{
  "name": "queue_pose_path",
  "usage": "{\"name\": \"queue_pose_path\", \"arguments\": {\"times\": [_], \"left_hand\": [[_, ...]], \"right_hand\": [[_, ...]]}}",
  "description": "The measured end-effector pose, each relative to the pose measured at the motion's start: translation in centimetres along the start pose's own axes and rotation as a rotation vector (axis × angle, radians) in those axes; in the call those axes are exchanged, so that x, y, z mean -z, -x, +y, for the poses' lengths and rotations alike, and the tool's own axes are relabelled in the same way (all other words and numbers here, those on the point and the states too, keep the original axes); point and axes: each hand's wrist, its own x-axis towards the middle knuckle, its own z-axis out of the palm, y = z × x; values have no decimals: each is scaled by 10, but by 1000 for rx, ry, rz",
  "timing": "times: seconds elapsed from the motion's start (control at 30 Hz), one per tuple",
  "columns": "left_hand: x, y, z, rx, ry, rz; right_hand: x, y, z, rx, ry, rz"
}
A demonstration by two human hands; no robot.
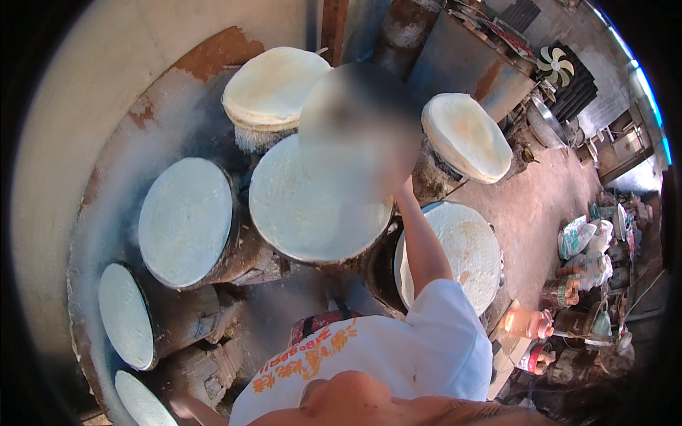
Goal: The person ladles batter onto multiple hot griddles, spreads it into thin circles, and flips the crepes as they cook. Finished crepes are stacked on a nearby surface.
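Listing from my remote post: one right hand point(391, 170), blurred, its grip beyond my telling, near the right rim of the central white-coated round pan point(298, 213); one left hand point(186, 407), grip likewise unclear, near the lowest left pan point(141, 400); one white shirt point(426, 341).

Well right of the left fingers point(180, 405), the brown floor point(547, 181) carries a pinkish jug point(524, 323), a red-and-white tub point(529, 357) near it, and white bags point(595, 264) farther away.
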Motion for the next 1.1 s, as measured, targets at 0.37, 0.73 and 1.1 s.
{"name": "queue_pose_path", "arguments": {"times": [0.37,0.73,1.1], "left_hand": [[-344,374,278,-362,-172,-1413],[-470,431,317,-784,-237,-1999],[-344,541,416,-1182,-154,-1923]], "right_hand": [[29,10,-62,12,56,196],[71,106,-149,364,-127,412],[171,78,-69,54,-618,235]]}}
